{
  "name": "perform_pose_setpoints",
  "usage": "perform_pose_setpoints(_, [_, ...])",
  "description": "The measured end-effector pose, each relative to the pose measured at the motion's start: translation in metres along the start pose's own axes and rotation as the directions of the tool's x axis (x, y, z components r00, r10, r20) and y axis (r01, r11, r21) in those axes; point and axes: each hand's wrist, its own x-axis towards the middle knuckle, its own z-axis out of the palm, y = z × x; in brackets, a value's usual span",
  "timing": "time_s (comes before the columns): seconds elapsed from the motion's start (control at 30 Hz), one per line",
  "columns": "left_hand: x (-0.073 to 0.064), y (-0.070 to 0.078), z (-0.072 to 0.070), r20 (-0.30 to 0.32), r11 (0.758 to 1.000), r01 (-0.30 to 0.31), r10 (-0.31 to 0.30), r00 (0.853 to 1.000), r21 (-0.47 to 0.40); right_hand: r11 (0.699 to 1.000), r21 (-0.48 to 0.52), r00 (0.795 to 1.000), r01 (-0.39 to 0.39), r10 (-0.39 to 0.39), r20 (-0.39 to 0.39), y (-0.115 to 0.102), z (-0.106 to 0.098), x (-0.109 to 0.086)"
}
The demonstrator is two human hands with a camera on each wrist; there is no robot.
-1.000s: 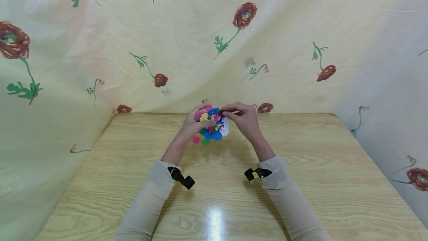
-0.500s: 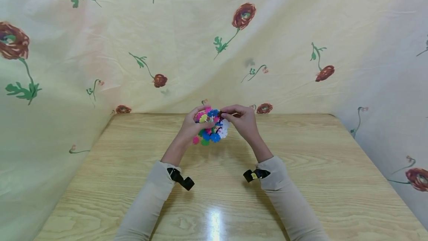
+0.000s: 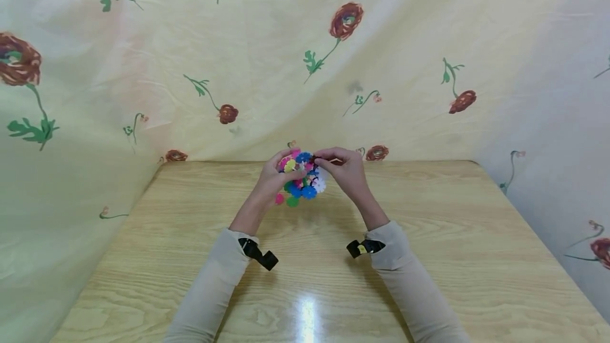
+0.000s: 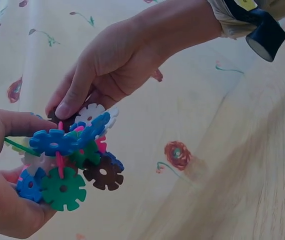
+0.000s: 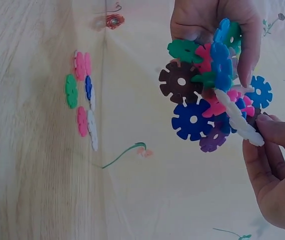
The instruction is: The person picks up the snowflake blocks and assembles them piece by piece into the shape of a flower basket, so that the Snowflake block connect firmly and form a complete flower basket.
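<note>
A cluster of interlocking plastic flower discs [image 5: 217, 67] in blue, green, pink, white, brown and purple is raised over the table. My left hand [image 3: 269, 180] grips it from the left, thumb across the near side and fingers behind. From the right, my right hand [image 3: 350, 171] pinches a dark brown disc [image 4: 62, 120] between thumb and fingertips, right at the cluster's edge beside the white discs [image 5: 240, 119]. The fingertips hide part of that brown disc. A green disc [image 4: 63, 189] and another brown one [image 4: 103, 173] stick out at the cluster's lower side in the left wrist view.
Several loose discs lie on the wooden table [image 3: 314, 258] behind the cluster, among them a green disc [image 5: 71, 91], a pink disc [image 5: 82, 121] and white ones. Flower-patterned cloth [image 3: 267, 57] hangs along the table's back and sides.
Both hands stay close together at the cluster, with only slight shifts. The cluster dips a little, then rises again, while the right hand keeps its pinch on the brown disc.
</note>
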Motion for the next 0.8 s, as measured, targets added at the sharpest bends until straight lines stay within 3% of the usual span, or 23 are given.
perform_pose_setpoints(0.13, [0.001, 0.004, -0.002, 0.052, 0.998, 0.029, -0.026, 0.998, -0.059, 0.999, -0.027, 0.998, -0.019, 0.021, 0.052, -0.002, -0.007, 0.002])
perform_pose_setpoints(0.27, [0.001, 0.007, -0.006, 0.072, 0.984, 0.038, -0.026, 0.997, -0.175, 0.998, -0.057, 0.988, -0.037, 0.045, 0.144, -0.004, -0.015, 0.002])
perform_pose_setpoints(0.53, [0.001, 0.010, -0.004, 0.097, 0.944, 0.044, -0.013, 0.995, -0.327, 0.996, -0.037, 0.937, -0.075, 0.083, 0.339, -0.001, -0.025, -0.009])
perform_pose_setpoints(0.7, [0.001, 0.006, 0.004, 0.163, 0.933, 0.041, 0.019, 0.986, -0.358, 0.989, 0.027, 0.927, -0.145, 0.127, 0.353, 0.001, -0.028, -0.015])
perform_pose_setpoints(0.8, [0.001, 0.003, 0.007, 0.210, 0.952, 0.037, 0.028, 0.977, -0.302, 0.982, 0.048, 0.924, -0.181, 0.153, 0.350, 0.002, -0.032, -0.017])
